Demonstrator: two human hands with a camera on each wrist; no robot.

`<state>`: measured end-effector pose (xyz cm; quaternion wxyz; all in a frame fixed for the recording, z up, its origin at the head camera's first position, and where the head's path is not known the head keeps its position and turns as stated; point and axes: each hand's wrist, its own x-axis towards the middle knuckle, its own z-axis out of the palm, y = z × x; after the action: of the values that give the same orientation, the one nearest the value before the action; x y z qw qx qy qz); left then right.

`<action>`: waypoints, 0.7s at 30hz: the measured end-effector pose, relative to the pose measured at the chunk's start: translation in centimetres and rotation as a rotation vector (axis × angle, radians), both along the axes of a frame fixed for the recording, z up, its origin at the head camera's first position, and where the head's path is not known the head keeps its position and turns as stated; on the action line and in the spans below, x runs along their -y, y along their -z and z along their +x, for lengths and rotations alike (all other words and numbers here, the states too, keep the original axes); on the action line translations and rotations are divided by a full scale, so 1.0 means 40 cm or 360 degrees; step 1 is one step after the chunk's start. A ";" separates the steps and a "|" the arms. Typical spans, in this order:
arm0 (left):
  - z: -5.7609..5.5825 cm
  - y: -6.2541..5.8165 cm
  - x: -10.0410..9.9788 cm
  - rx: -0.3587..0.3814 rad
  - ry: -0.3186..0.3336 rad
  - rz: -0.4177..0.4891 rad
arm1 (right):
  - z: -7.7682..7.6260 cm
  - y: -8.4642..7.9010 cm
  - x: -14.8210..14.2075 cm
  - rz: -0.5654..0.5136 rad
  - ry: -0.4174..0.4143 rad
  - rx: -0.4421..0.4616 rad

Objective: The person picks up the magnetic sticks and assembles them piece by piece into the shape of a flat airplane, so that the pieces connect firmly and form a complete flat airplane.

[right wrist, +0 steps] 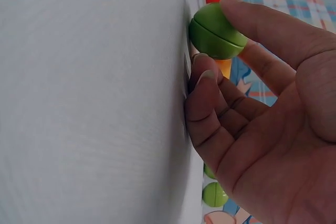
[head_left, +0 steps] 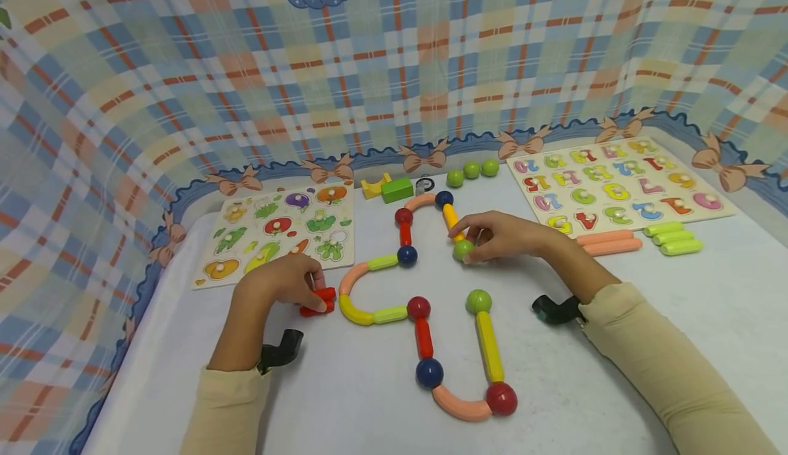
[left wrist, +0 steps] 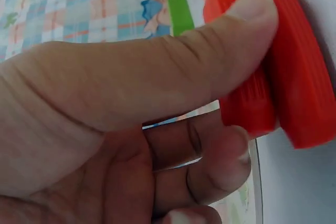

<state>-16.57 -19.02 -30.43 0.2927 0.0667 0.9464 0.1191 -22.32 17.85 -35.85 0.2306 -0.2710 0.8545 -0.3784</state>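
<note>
My left hand [head_left: 280, 282] pinches two short red sticks [left wrist: 304, 72] lying side by side, thumb across them, left of the chain of sticks and balls. With the thumb and fingers of my right hand [head_left: 501, 235], I hold a green ball [right wrist: 218, 32] at the end of a yellow-orange stick [head_left: 451, 215]. That stick's far end meets a dark blue ball [head_left: 444, 199]. From there the chain winds toward me through curved and straight sticks, past a red ball [head_left: 419, 308], to a separate-standing green ball [head_left: 478, 301] on a long yellow-green stick [head_left: 489, 345].
A vegetable puzzle board [head_left: 246, 209] lies at left, a number puzzle board [head_left: 615, 181] at right. Beside the latter are pink sticks [head_left: 609, 243] and light green sticks [head_left: 674, 238]. Green balls [head_left: 472, 170], a green block [head_left: 397, 190] and a yellow piece [head_left: 372, 187] stand by the back curtain.
</note>
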 end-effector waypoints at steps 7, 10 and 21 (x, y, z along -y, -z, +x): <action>-0.013 -0.051 -0.099 -0.0249 0.0128 0.0010 | 0.008 -0.011 0.001 0.0055 -0.0004 -0.0045; -0.035 -0.047 -0.202 -0.0422 0.0263 0.0043 | 0.008 -0.008 0.001 0.0060 -0.0014 -0.0084; -0.077 0.032 -0.384 -0.0613 0.0379 -0.0033 | 0.010 -0.001 0.013 0.0054 -0.0052 -0.0172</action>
<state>-19.64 -3.67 -31.73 0.1194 0.1963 0.9714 0.0591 -21.91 17.32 -35.81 0.1949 -0.3012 0.8674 -0.3449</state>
